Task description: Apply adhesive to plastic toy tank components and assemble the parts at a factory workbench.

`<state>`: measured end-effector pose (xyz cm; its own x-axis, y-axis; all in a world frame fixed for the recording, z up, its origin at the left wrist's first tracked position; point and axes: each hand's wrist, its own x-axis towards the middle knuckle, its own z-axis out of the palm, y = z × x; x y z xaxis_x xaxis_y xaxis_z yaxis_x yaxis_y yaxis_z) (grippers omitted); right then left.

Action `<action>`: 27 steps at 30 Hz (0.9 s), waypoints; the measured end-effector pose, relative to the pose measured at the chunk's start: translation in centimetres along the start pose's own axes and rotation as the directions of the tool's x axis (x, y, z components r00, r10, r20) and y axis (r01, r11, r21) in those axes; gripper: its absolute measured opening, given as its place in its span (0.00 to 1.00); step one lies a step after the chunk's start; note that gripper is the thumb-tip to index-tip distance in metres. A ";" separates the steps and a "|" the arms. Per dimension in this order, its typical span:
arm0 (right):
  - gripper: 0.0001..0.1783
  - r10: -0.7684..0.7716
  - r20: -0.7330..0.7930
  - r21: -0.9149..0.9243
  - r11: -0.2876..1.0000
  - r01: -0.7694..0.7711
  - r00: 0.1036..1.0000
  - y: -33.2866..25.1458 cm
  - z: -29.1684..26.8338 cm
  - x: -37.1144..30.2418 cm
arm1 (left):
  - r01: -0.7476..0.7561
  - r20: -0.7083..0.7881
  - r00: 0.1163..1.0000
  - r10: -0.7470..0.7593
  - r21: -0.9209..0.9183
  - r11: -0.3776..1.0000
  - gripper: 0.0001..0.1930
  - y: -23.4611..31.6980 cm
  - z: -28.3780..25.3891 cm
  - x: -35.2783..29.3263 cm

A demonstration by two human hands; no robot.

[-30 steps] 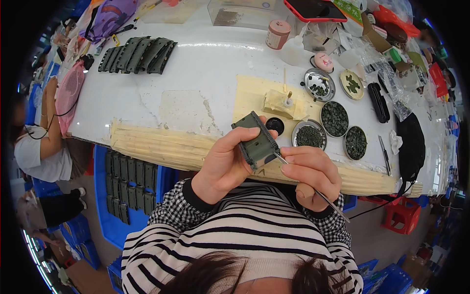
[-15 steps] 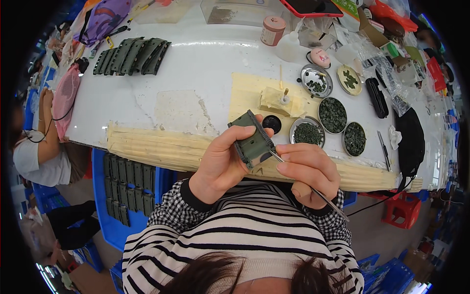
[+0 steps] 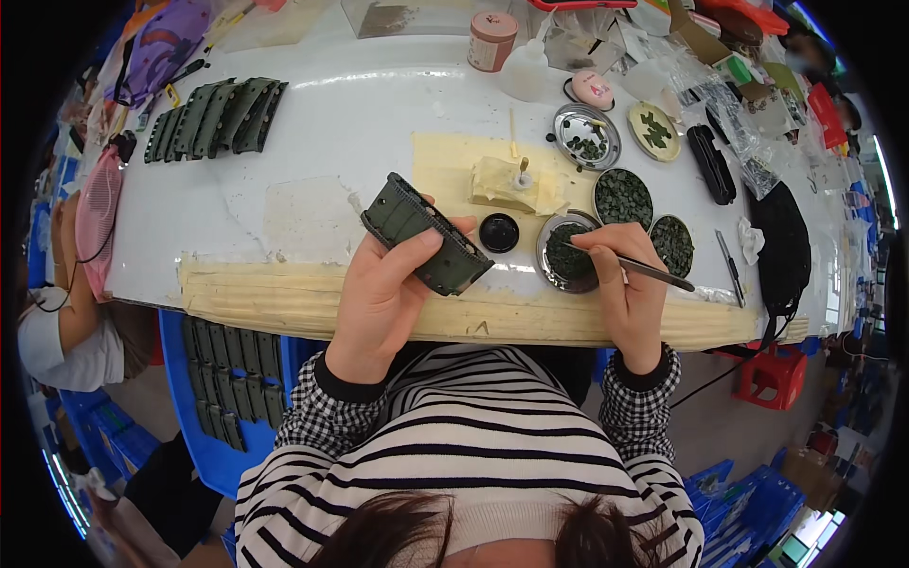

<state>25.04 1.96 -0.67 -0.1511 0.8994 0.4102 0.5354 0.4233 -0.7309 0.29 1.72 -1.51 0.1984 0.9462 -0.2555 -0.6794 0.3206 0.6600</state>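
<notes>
My left hand (image 3: 383,289) grips a dark green ribbed rectangular part (image 3: 426,234), held tilted just above the white table's near edge. My right hand (image 3: 625,284) pinches thin black tweezers (image 3: 632,267); their tip reaches into a round metal dish (image 3: 566,254) filled with small dark green pieces. A small black round cap (image 3: 499,232) lies between the green part and that dish.
Several more dishes of green bits (image 3: 623,196) sit at the right, a taped yellow block (image 3: 516,183) behind. A row of green ribbed parts (image 3: 216,115) lies far left. More such parts fill a blue crate (image 3: 220,398) below the taped table edge (image 3: 284,298). Another person (image 3: 57,331) sits left.
My hands have separated. The right hand moved right with the tweezers to the dish of green pieces. The left hand still holds the green part, now tilted a bit leftward.
</notes>
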 end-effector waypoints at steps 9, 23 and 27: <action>0.06 -0.045 0.017 -0.144 0.988 0.047 0.999 0.1 0.9 0.9 | -0.051 -0.045 0.997 0.056 0.111 0.993 0.26 -0.1 0.8 -0.5; 0.05 -0.042 0.012 -0.121 0.992 0.043 0.999 -0.3 1.1 1.3 | -0.140 0.148 0.984 0.095 0.335 0.932 0.08 -0.7 0.5 -0.6; 0.05 -0.061 0.028 -0.159 0.985 0.065 0.998 0.0 1.3 1.4 | -0.114 0.152 0.986 0.066 0.332 0.936 0.09 -0.6 0.7 -0.7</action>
<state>23.76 3.32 -0.79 -0.2069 0.8747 0.4382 0.6502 0.4577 -0.6065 1.11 0.92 -1.24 0.2584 0.9607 -0.1011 -0.4243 0.2069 0.8816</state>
